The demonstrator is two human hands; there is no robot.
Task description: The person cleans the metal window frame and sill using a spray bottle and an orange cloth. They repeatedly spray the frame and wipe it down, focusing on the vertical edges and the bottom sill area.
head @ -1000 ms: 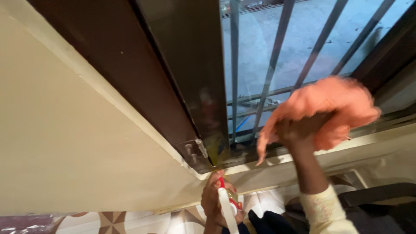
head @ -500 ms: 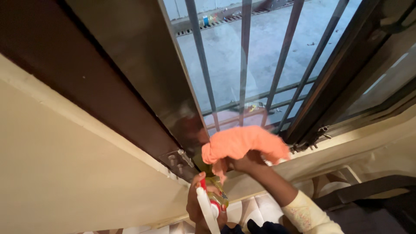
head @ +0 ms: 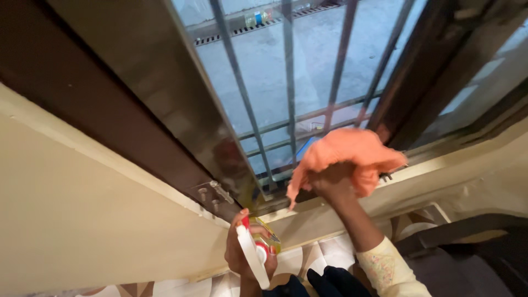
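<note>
My right hand (head: 330, 184) grips a crumpled orange cloth (head: 346, 157) and presses it on the lower part of the window glass (head: 264, 82), just above the bottom rail. My left hand (head: 242, 256) is lower, below the sill, closed around a spray bottle (head: 254, 252) with a white body and a red and white trigger head. The bottle's nozzle points up toward the window's lower left corner. Grey metal bars (head: 289, 99) run behind the glass.
A dark brown window frame (head: 104, 115) runs diagonally at left with a metal hinge (head: 212, 192) near its foot. The cream wall (head: 71, 220) fills the lower left. A pale sill (head: 440, 176) runs right. Patterned floor tiles (head: 313, 258) and a dark seat (head: 473, 253) lie below.
My right hand has swept the orange cloth left along the bottom of the pane and then back right and slightly up. My left hand and the bottle stay low by the sill.
</note>
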